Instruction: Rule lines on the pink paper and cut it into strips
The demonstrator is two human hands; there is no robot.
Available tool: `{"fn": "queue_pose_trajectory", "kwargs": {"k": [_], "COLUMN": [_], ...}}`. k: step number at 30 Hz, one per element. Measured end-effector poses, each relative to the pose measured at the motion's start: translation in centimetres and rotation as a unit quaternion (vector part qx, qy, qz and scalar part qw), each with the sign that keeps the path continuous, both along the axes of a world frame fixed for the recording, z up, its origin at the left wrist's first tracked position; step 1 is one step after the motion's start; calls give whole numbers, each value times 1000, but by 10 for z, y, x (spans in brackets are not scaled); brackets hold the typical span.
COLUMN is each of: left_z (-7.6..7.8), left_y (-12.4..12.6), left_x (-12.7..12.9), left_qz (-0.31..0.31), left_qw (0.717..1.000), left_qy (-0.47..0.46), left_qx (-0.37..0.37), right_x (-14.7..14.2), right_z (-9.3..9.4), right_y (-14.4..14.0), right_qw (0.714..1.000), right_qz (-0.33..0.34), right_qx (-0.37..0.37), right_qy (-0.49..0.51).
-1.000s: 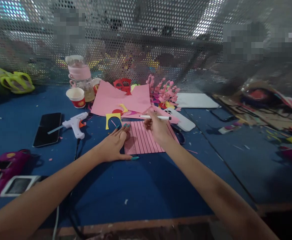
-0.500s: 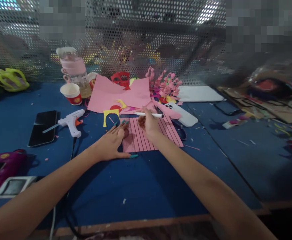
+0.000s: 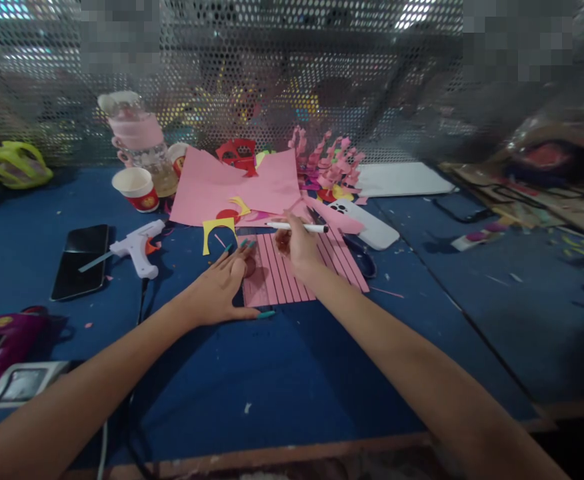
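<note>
Right now the left hand [image 3: 222, 290] lies flat and open on the near left corner of the pink lined sheet [image 3: 302, 267], pinning it to the blue worktop [image 3: 292, 373], with the thumb stretched along the sheet's near edge. The right hand [image 3: 297, 247] has its grip closed on a white pen [image 3: 297, 227], held level just above the far edge of the sheet, its dark tip pointing left.

Risks, as I judge them: only one corner of the sheet is pinned, so a firm stroke could make the far right side swivel or buckle and bend a line. The heel of the right hand hovers over lines already drawn, and could smear them if the ink is wet. Loose pink paper [image 3: 237, 190] and a yellow cut-out [image 3: 218, 230] lie just beyond the sheet, and a white phone [image 3: 369, 227] is touching or nearly touching its far right corner; a wide sweep of the pen hand could knock these. The glue gun [image 3: 137, 247] sits to the left near a dark phone [image 3: 79, 260], its cord trailing toward the forearm, where it could snag.

No writing is legible: the red emblem on the paper cup [image 3: 135, 189] is too blurred to read.
</note>
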State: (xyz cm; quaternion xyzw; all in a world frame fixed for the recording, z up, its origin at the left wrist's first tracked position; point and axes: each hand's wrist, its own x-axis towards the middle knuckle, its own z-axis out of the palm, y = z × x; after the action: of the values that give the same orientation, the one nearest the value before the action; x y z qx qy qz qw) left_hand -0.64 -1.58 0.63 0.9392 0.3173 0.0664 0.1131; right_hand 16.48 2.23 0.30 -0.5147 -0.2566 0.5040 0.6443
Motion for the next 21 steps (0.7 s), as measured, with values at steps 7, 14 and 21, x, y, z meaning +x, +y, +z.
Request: {"fn": "queue_pose_trajectory", "kwargs": {"k": [7,14,21], "left_z": [-2,-1,-1], "left_y": [0,0,-1], "left_x": [-1,0,0], "left_qz": [3,-3,-1], "left_qw": [1000,1000,1000], "left_qy": [-18,-12,1], "left_qx": [-15,-10,-8], "right_x": [4,4,1], "right_z": [0,-5,-7], "right_y": [-2,2,2], "right_qw": [991,972,954], "right_qz": [15,87,116], "right_qx": [72,99,94], "right_qy": [-110,-196,-261]}}
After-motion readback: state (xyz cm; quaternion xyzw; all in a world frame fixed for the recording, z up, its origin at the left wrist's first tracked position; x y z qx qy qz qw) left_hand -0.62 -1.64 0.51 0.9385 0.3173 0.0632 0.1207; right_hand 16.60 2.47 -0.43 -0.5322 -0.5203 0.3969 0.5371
